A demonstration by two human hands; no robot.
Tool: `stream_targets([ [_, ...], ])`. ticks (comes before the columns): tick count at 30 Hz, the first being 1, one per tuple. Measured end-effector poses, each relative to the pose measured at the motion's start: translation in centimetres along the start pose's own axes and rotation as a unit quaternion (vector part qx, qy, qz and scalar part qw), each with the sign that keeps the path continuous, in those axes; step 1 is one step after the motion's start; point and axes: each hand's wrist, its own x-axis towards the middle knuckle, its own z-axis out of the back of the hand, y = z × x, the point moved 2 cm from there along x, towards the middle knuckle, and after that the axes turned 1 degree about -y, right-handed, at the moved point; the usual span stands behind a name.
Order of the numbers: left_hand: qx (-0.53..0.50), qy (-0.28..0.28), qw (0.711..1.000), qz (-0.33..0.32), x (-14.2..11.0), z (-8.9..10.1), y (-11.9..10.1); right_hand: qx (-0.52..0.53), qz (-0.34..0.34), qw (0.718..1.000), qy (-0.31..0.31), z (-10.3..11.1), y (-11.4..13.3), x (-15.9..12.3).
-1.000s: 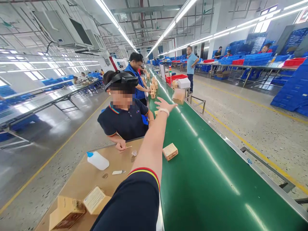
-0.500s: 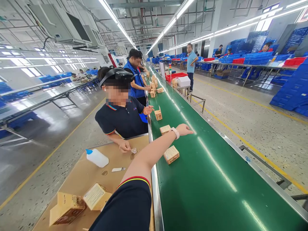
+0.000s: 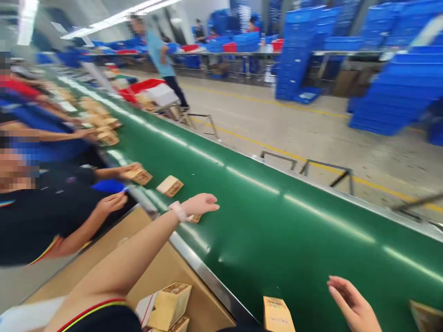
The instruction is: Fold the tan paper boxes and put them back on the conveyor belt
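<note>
Over the green conveyor belt [image 3: 277, 230], the open left hand [image 3: 199, 205] is by a box [image 3: 194, 218], the open right hand [image 3: 349, 302] well apart; more boxes [image 3: 168, 306] sit on the bench [image 3: 194, 286].

A small kraft-brown carton [image 3: 194, 219] lies on the green conveyor belt [image 3: 263, 221], mostly hidden under the open left hand [image 3: 202, 204]. A second tan carton [image 3: 277, 314], its printing blurred, sits cut off by the bottom edge of the frame, near the spread right hand [image 3: 351, 302].
</note>
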Motion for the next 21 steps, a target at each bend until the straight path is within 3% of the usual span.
stream_targets([
  [4,0.026,0.086,0.996,-0.026,-1.7,-4.2,-1.8,-0.139,0.019,0.988,-0.060,1.2,0.2,-5.3],
  [8,0.051,0.172,0.982,-0.055,-4.1,-8.7,-4.8,-0.344,-0.042,0.933,-0.100,1.1,-1.8,-11.0],
  [10,0.074,0.201,0.974,-0.069,-5.8,-11.2,-6.1,-0.392,-0.077,0.911,-0.097,0.7,-3.3,-13.4],
  [13,0.102,0.233,0.962,-0.097,-8.9,-15.0,-7.6,-0.394,-0.082,0.907,-0.122,1.6,-5.5,-15.4],
  [17,0.101,0.260,0.951,-0.136,-13.0,-18.5,-9.4,-0.310,-0.074,0.904,-0.285,7.5,-7.8,-14.2],
  [21,0.073,0.224,0.958,-0.164,-16.0,-19.2,-11.0,-0.290,-0.099,0.871,-0.383,14.4,-8.3,-11.9],
])
